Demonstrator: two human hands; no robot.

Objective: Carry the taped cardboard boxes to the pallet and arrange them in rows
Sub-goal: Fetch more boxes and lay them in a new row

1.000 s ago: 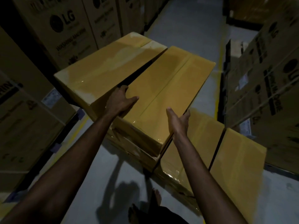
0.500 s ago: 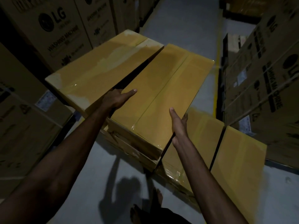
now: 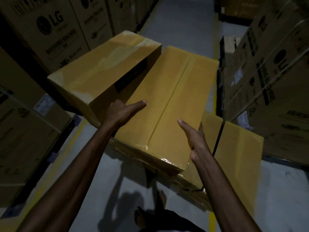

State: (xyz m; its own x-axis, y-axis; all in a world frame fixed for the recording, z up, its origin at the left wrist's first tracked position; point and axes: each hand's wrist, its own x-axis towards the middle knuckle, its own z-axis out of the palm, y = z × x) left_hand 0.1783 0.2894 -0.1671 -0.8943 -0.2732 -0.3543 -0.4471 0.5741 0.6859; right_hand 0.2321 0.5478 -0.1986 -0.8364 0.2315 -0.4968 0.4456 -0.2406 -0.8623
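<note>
A taped box [image 3: 168,97] lies atop the lower boxes [image 3: 237,148], beside a higher box [image 3: 103,69]. The left hand [image 3: 122,113] and right hand [image 3: 195,138], fingers straight, press its opposite sides. Best nudged evenly until its edges square with the row

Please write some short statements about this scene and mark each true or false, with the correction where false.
1. The left hand and the right hand both touch the middle box. True.
2. The left box has its top lower than the middle box. False: its top stands higher.
3. LG cartons stand on both sides of the aisle. True.
4. The right hand holds a roll of tape. False: it lies only against the middle box's right edge.
5. The middle box is open at the top. False: its flaps are closed, with tape along the seam.
</note>
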